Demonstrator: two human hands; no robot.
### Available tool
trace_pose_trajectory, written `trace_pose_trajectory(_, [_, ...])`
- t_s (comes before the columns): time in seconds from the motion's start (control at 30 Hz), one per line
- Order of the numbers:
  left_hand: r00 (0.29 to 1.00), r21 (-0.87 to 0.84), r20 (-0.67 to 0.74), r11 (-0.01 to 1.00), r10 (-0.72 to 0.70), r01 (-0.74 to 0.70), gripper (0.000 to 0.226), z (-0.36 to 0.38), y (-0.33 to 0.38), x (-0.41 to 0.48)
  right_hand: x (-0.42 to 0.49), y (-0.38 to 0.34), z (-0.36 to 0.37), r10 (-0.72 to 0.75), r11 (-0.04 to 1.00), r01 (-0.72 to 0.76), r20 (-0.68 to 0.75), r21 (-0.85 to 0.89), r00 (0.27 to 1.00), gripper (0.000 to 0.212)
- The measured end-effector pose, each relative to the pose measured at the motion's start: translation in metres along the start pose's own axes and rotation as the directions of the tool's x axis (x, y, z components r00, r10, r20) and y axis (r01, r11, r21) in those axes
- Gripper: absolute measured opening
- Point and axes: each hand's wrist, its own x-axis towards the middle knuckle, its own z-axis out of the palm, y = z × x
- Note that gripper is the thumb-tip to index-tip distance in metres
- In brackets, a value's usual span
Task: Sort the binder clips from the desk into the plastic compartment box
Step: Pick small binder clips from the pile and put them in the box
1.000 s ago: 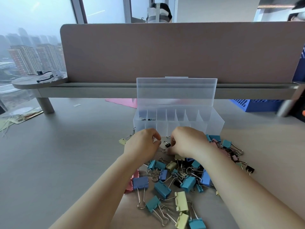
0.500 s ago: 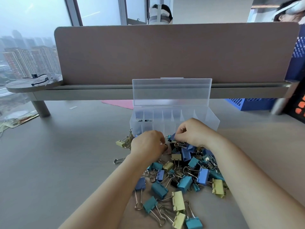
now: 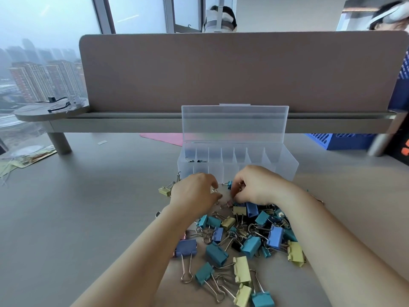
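The binder clips (image 3: 251,245) lie in a loose heap on the desk (image 3: 66,218), in the lower centre of the frame. They are teal, blue, pale yellow and black, with silver wire handles. A larger blue clip (image 3: 186,247) sits at the heap's left edge, and a yellow clip (image 3: 164,191) lies apart at its upper left.

Just above the heap stands the plastic compartment box (image 3: 287,168), clear, with its lid (image 3: 234,122) raised upright. A few small dark clips (image 3: 195,161) rest in its far left compartment.

Both hands meet at the top of the heap, close in front of the box. The right hand (image 3: 259,187) has its fingers curled and pinches a small teal clip (image 3: 229,185) that pokes out to the left of its fingertips. The left hand (image 3: 194,193) is curled too, with a wire loop at its fingertips; whether it grips that loop cannot be told.

Behind the box a brown partition panel (image 3: 221,69) rises from a grey shelf (image 3: 132,125) that spans the frame. Under the shelf lie a pink sheet (image 3: 163,138) at centre left and a blue basket (image 3: 338,140) at right. Windows (image 3: 44,41) at upper left show hazy tower blocks. Two people in headsets (image 3: 218,21) show above the panel.
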Motion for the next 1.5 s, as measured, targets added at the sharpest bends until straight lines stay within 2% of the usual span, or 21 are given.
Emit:
trace_pose_trajectory(0.13, [0.999, 0.005, 0.025, 0.999, -0.031, 0.031, 0.034, 0.002, 0.003, -0.001, 0.000, -0.010, 0.007, -0.032, 0.992, 0.031, -0.003, -0.125, 0.999, 0.014])
trace_pose_trajectory(0.2, [0.999, -0.005, 0.023, 0.999, -0.050, 0.050, 0.028, 0.002, 0.004, -0.002, 0.001, -0.015, 0.011, -0.038, 0.977, 0.032, -0.024, -0.210, 0.999, 0.012])
trace_pose_trajectory(0.27, [0.999, 0.007, 0.006, 0.999, -0.048, 0.048, 0.022, 0.001, 0.004, -0.002, 0.001, -0.015, 0.011, -0.034, 0.975, 0.029, -0.020, -0.222, 0.999, 0.008])
trace_pose_trajectory(0.3, [0.999, 0.018, -0.002, 0.999, -0.040, 0.040, 0.019, 0.001, 0.005, -0.002, 0.001, -0.014, 0.010, -0.033, 0.980, 0.030, -0.009, -0.195, 0.999, 0.004])
trace_pose_trajectory(0.37, [1.000, 0.047, -0.009, 0.999, -0.017, 0.017, 0.017, 0.000, 0.006, -0.003, 0.000, -0.010, 0.006, -0.028, 0.996, 0.028, 0.001, -0.085, 1.000, 0.013])
trace_pose_trajectory(0.43, [1.000, 0.074, -0.002, 0.997, 0.009, -0.009, 0.018, 0.000, 0.007, -0.003, 0.000, -0.003, 0.000, -0.039, 0.997, 0.040, -0.020, 0.066, 0.999, 0.024])
trace_pose_trajectory(0.53, [1.000, 0.074, 0.015, 0.997, 0.025, -0.026, 0.018, 0.001, 0.005, -0.002, 0.000, 0.005, -0.007, 0.016, 0.933, 0.020, -0.096, 0.359, 0.995, 0.022])
trace_pose_trajectory(0.6, [0.999, 0.045, 0.028, 0.999, 0.028, -0.029, 0.018, 0.002, 0.004, -0.001, 0.001, 0.012, -0.010, 0.088, 0.772, -0.022, -0.073, 0.635, 0.993, 0.019])
trace_pose_trajectory(0.67, [0.999, 0.019, 0.041, 0.999, 0.028, -0.028, 0.018, 0.000, 0.005, -0.002, 0.003, 0.016, -0.012, 0.108, 0.485, -0.075, 0.025, 0.871, 0.994, 0.016])
trace_pose_trajectory(0.73, [0.999, 0.000, 0.029, 1.000, 0.017, -0.017, 0.019, -0.002, 0.005, -0.001, 0.004, 0.016, -0.012, 0.079, 0.185, -0.125, 0.112, 0.975, 0.991, 0.018])
trace_pose_trajectory(0.8, [1.000, -0.004, 0.009, 1.000, -0.008, 0.008, 0.023, -0.002, 0.005, -0.001, 0.006, 0.017, -0.008, 0.049, -0.043, -0.118, 0.120, 0.992, 0.992, 0.023])
trace_pose_trajectory(0.83, [1.000, 0.006, 0.001, 1.000, -0.022, 0.022, 0.028, -0.002, 0.005, -0.002, 0.007, 0.017, -0.006, 0.040, -0.117, -0.094, 0.099, 0.989, 0.994, 0.026])
trace_pose_trajectory(0.9, [0.999, 0.054, -0.006, 0.997, -0.052, 0.052, 0.042, 0.000, 0.007, -0.004, 0.008, 0.019, -0.003, 0.024, -0.161, -0.062, 0.067, 0.985, 0.997, 0.030])
trace_pose_trajectory(0.97, [0.996, 0.116, -0.009, 0.990, -0.085, 0.085, 0.053, 0.001, 0.009, -0.004, 0.008, 0.020, -0.002, 0.008, -0.089, -0.057, 0.058, 0.994, 0.998, 0.030])
trace_pose_trajectory(1.1, [0.993, 0.125, -0.029, 0.985, -0.112, 0.115, 0.050, 0.004, 0.012, -0.001, 0.008, 0.017, -0.001, 0.062, 0.211, -0.024, 0.011, 0.977, 0.998, 0.035])
trace_pose_trajectory(1.17, [0.995, 0.118, -0.039, 0.988, -0.097, 0.101, 0.038, 0.006, 0.012, 0.001, 0.006, 0.013, 0.000, 0.089, 0.430, 0.004, -0.046, 0.903, 0.995, 0.040])
trace_pose_trajectory(1.23, [0.995, 0.096, -0.045, 0.991, -0.092, 0.096, 0.029, 0.008, 0.010, 0.002, 0.005, 0.008, 0.000, 0.065, 0.712, 0.061, -0.152, 0.700, 0.986, 0.044])
trace_pose_trajectory(1.27, [0.994, 0.077, -0.045, 0.992, -0.095, 0.098, 0.026, 0.009, 0.008, 0.002, 0.005, 0.005, 0.000, 0.028, 0.812, 0.099, -0.208, 0.576, 0.978, 0.046])
trace_pose_trajectory(1.33, [0.994, 0.046, -0.040, 0.994, -0.099, 0.101, 0.024, 0.008, 0.006, 0.001, 0.003, 0.002, 0.000, -0.039, 0.900, 0.142, -0.250, 0.411, 0.968, 0.048])
trace_pose_trajectory(1.4, [0.994, -0.011, -0.019, 0.994, -0.107, 0.107, 0.024, 0.005, 0.003, 0.003, 0.000, -0.001, -0.003, -0.062, 0.937, 0.122, -0.185, 0.328, 0.981, 0.045])
trace_pose_trajectory(1.5, [0.993, -0.361, 0.040, 0.925, -0.113, 0.119, 0.022, -0.004, -0.003, 0.007, -0.003, -0.003, -0.004, -0.037, 0.979, 0.050, -0.069, 0.197, 0.997, 0.043])
